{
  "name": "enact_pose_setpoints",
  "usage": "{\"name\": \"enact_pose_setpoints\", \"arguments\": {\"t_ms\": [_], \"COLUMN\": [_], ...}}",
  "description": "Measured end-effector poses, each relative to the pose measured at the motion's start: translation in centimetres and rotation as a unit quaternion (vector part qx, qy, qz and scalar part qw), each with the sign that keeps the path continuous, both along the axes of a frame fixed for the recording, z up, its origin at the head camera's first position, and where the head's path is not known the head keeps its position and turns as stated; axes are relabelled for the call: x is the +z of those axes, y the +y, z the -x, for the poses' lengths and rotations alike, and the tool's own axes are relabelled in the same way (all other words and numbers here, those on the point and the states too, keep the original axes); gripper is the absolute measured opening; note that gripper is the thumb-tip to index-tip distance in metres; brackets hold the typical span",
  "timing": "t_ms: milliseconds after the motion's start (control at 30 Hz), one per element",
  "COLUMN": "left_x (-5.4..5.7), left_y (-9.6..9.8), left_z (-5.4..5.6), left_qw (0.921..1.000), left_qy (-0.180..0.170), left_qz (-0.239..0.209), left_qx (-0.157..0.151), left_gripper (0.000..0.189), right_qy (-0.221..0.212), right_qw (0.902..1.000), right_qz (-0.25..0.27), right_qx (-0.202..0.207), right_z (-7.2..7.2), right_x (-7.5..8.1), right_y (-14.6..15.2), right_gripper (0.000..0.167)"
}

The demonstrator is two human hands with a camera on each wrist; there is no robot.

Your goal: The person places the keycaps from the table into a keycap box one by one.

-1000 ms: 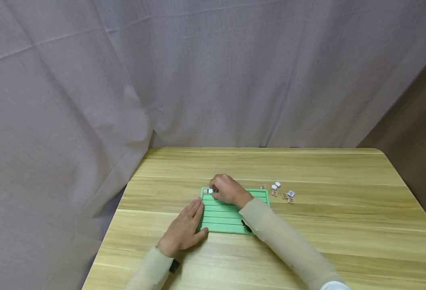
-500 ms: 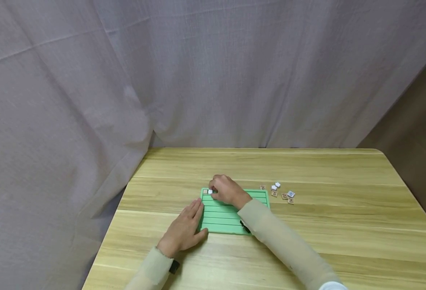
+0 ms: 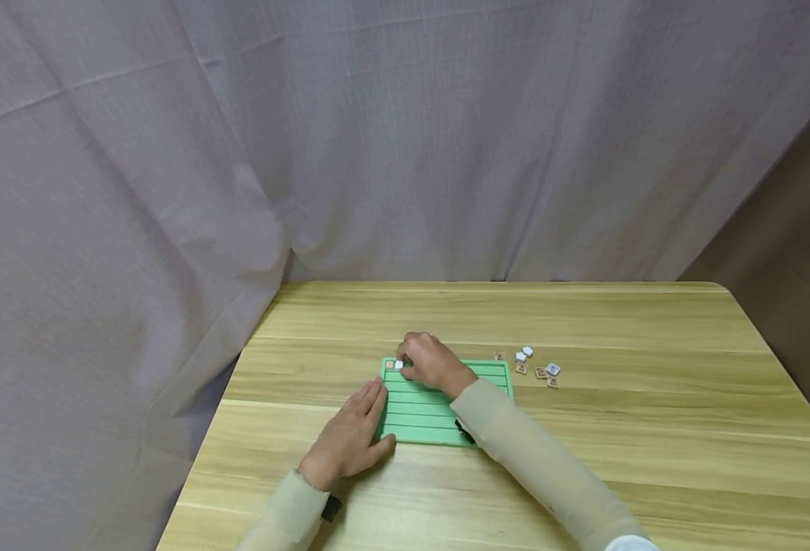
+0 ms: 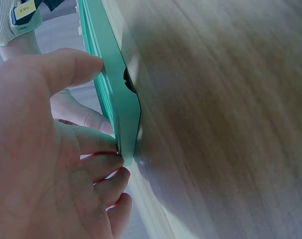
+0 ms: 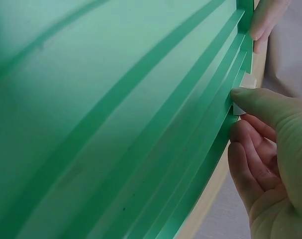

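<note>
A green ridged tray lies on the wooden table. In its far row, at the left corner, sits a small tan-faced tile, with a white tile right beside it. My right hand reaches across the tray and pinches the white tile; in the right wrist view the thumb lies over it, hiding part of it. My left hand lies along the tray's left side with its fingers straight. In the left wrist view the thumb and fingertips touch the tray's side wall.
Right of the tray, several loose tiles lie scattered, some tan-faced, some white, such as a tile with a blue mark. A tan tile sits at the tray's far right corner. Grey curtain hangs behind the table.
My right hand and the white tile have edged very slightly left along the far row. The left hand stays in place against the tray.
</note>
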State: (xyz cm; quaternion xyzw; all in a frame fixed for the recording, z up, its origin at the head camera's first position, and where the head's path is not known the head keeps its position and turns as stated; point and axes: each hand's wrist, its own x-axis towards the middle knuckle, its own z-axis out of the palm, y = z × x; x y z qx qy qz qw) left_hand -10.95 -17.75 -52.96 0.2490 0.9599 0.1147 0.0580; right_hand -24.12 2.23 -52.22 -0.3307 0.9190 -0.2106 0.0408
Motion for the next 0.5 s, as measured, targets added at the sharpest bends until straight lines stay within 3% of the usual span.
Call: {"name": "enact_pose_setpoints", "arguments": {"t_ms": [333,500], "left_x": [0.13,0.03], "left_y": [0.03,-0.02], "left_z": [-0.05,-0.05], "left_qw": [1.0000,1.0000], "left_qy": [-0.001,0.000], "left_qz": [-0.002,-0.002], "left_qx": [-0.002,-0.001], "left_gripper": [0.080,0.080], "right_qy": [-0.014,-0.025], "right_qw": [0.9999,0.9996], "right_qz": [-0.004,0.009], "right_qx": [0.001,0.011], "right_z": [0.09,0.02], "right_x": [0.16,0.97], "right_y": [0.20,0.64], "right_gripper": [0.012,0.008]}}
